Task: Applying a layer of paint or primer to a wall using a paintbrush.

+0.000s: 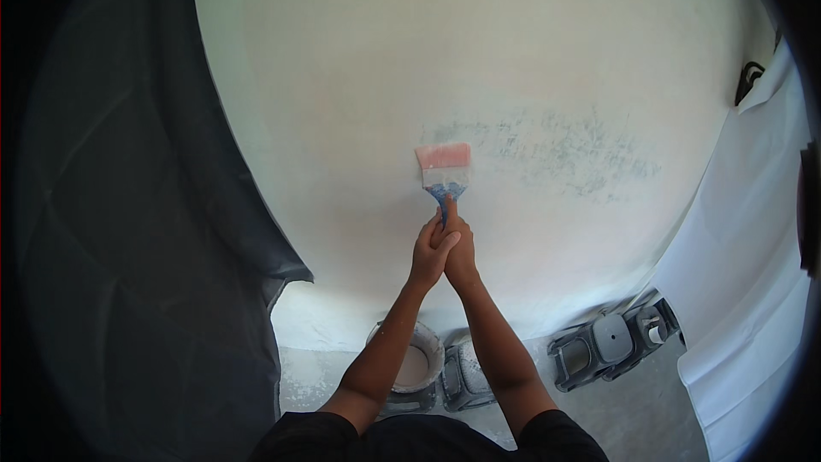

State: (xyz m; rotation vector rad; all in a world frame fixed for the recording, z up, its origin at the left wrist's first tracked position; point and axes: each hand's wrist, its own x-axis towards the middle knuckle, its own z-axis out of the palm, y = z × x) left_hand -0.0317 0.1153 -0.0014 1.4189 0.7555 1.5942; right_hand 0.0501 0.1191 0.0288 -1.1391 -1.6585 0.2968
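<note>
A wide flat paintbrush [447,170] with reddish bristles, a whitish ferrule and a blue handle is against the pale wall [359,96], bristles up. My right hand [460,240] grips its handle, the index finger laid along it. From the left, my left hand [431,253] wraps around the right hand and the lower end of the handle. Dark bluish-grey patches [577,147] mottle the wall to the right of the bristles. Below my hands stands a bucket [438,359] holding pale liquid, partly hidden by my left forearm.
Dark sheeting [160,205] hangs along the left side and white cloth [737,231] along the right. A grey plastic stool [452,385] stands beside the bucket. More grey stools [612,337] are at the lower right, one bearing a small white container [657,333]. A black object [747,83] is at the upper right.
</note>
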